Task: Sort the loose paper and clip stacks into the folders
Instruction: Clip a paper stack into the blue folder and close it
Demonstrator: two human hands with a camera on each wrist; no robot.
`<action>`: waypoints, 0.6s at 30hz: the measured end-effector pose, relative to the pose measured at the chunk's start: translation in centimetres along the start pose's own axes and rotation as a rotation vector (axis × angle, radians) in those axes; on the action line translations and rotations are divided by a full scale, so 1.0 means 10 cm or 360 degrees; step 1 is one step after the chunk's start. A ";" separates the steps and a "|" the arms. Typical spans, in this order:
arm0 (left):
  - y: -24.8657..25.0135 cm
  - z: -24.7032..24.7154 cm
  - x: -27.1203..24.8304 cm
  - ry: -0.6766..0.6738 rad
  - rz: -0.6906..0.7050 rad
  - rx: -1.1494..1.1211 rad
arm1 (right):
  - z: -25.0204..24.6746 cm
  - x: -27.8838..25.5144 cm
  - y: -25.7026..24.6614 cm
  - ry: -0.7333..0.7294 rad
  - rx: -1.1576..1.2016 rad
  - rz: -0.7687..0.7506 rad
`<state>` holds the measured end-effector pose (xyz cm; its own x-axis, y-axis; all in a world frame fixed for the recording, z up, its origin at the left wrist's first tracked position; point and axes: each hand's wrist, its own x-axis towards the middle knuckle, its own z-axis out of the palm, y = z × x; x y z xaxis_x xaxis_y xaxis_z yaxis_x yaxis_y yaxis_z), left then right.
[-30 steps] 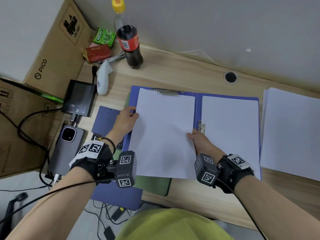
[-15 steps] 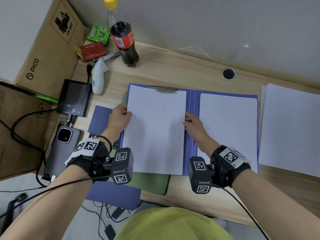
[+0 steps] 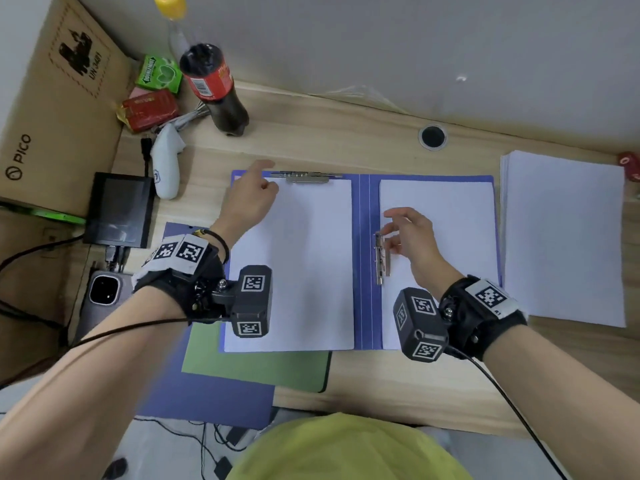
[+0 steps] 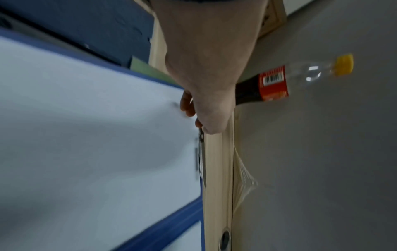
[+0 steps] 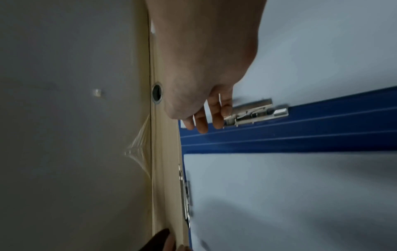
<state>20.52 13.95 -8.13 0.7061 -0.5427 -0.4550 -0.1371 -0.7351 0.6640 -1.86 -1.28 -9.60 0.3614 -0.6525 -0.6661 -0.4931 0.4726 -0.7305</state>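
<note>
A green folder [image 3: 256, 367] is seen nearest, partly under the open blue folder [image 3: 362, 258]. The right hand [image 3: 412, 237], fingers loosely spread and holding nothing, is held by the side clip [image 3: 381, 259]. Farther off, the left hand [image 3: 247, 199] is placed at the left paper stack's [image 3: 304, 271] top corner beside the top clip [image 3: 306, 176]; its grasp cannot be told.

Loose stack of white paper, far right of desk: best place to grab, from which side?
Judgement: take the loose paper stack at its near edge, coming from the right. It lies flat on the desk; its left edge sits close beside the open blue folder.
</note>
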 end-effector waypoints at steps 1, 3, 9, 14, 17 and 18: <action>0.10 0.09 0.02 -0.0041 0.0044 -0.0022 | -0.06 0.01 0.03 0.0010 -0.0014 0.0048; 0.26 0.28 0.06 -0.0158 0.0124 -0.0038 | -0.13 0.03 0.11 -0.0013 -0.0066 0.0176; 0.56 0.69 0.15 -0.0668 -0.0022 -0.0058 | -0.19 0.05 0.26 -0.0086 -0.0194 0.0266; 0.57 0.74 0.18 -0.0489 0.0064 -0.0089 | -0.16 0.10 0.29 -0.0004 -0.0206 0.0284; 0.49 0.56 0.22 -0.0174 0.0123 -0.0266 | -0.15 0.12 0.28 0.0048 -0.0190 0.0306; 0.44 0.48 0.23 -0.0073 0.0113 -0.0339 | -0.15 0.13 0.28 0.0057 -0.0176 0.0314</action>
<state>18.21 7.51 -9.08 0.6667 -0.6117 -0.4259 -0.0320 -0.5943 0.8036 -3.93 -1.71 -12.27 0.2220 -0.5756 -0.7870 -0.6360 0.5263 -0.5644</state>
